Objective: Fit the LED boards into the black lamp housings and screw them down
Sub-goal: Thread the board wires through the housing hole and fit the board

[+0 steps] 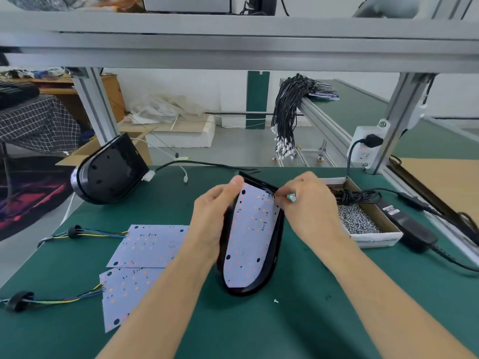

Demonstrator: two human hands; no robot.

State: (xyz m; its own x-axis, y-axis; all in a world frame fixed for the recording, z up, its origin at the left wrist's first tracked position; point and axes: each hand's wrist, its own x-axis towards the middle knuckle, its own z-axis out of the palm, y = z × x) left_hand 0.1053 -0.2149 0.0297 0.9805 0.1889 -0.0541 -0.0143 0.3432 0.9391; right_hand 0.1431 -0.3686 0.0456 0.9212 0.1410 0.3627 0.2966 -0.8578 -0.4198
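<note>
A black lamp housing (273, 263) lies on the green mat at the centre, with a white LED board (248, 237) resting tilted in it. My left hand (215, 216) grips the housing's left edge, thumb on the board's top corner. My right hand (308, 206) pinches at the board's top right corner, where the wires come off, and a small green part (292, 197) shows between its fingers. Two more LED boards (150, 244) (124, 294) with coloured wires and black grommets lie to the left. A second black housing (108, 172) stands on edge at the back left.
A cardboard box of silver screws (357, 221) sits right of my hands, with a black power adapter (412, 229) and its cable beside it. A loose screw (276, 301) lies on the mat. A socket strip (365, 146) hangs on the frame post. A wire bundle (285, 115) hangs behind.
</note>
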